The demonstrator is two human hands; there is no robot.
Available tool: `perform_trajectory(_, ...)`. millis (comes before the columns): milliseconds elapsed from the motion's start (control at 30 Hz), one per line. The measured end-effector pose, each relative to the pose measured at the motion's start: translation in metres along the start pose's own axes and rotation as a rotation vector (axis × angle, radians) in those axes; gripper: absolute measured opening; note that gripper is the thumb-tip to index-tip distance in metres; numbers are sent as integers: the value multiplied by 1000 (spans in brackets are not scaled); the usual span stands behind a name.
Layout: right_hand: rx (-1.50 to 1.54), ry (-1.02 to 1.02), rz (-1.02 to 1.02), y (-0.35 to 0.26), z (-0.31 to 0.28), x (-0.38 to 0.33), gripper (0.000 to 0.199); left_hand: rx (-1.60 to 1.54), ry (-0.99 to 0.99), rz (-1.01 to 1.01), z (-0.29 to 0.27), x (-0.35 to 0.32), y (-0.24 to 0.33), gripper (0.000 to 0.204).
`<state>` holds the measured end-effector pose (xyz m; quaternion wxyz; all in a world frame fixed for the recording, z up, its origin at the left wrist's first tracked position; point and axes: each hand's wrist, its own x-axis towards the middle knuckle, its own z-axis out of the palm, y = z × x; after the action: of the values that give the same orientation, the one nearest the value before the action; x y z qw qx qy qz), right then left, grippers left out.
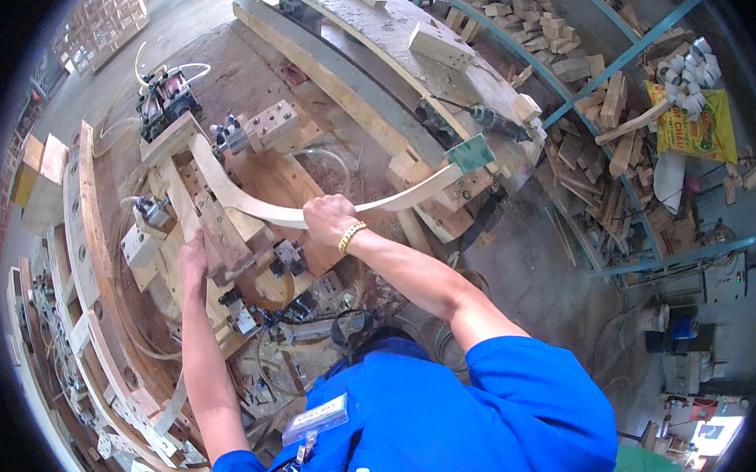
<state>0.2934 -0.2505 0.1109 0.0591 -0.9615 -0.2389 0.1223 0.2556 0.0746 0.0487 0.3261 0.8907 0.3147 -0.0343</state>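
Note:
My right hand (328,220) is closed in a fist round a pale curved wooden strip (265,210). The strip bends from the wooden jig (217,213) at left out to a green block (471,153) at right. My left hand (193,259) grips the near end of a straighter pale wooden piece (176,192) along the jig's left side; its fingertips are partly hidden. Pneumatic clamps (152,214) with metal cylinders stand round the jig, another clamp (289,255) close below the curved strip.
A long dusty bench (386,33) carries a drilled wood block (441,46) and a corded power tool (500,123). Blue metal racking (591,83) with wood offcuts and a yellow sack (700,125) stands at right. Curved wooden rails (91,240) and air hoses lie at left.

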Motion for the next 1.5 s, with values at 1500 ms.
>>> perform_trajectory(1500, -76, -13, 76, -11, 0, -2, 20, 109, 53, 141, -6, -34, -4, 78)
